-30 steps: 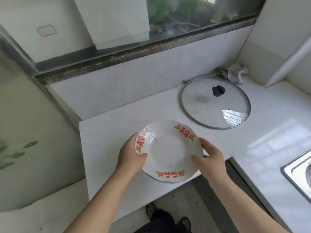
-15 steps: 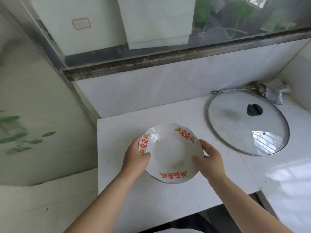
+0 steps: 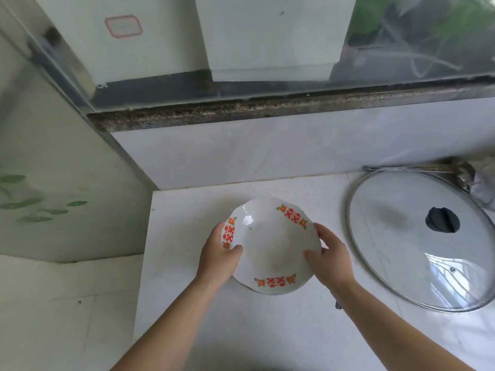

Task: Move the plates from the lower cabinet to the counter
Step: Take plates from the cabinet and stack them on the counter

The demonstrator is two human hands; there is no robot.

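Two hands, left hand (image 3: 218, 259) and right hand (image 3: 330, 259), flank the plate (image 3: 270, 245) (thumbs on rim).

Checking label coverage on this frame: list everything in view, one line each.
plate: 1 visible, white with red-orange motifs, over the counter's left part
lid: 1, clear glass with black knob, flat on the counter at right
crumpled wrapper: 1, silvery, back right corner
counter: 1, white, lower half
window sill: 1, dark speckled, above the backsplash
left hand: grips the plate's left rim
right hand: grips the plate's right rim
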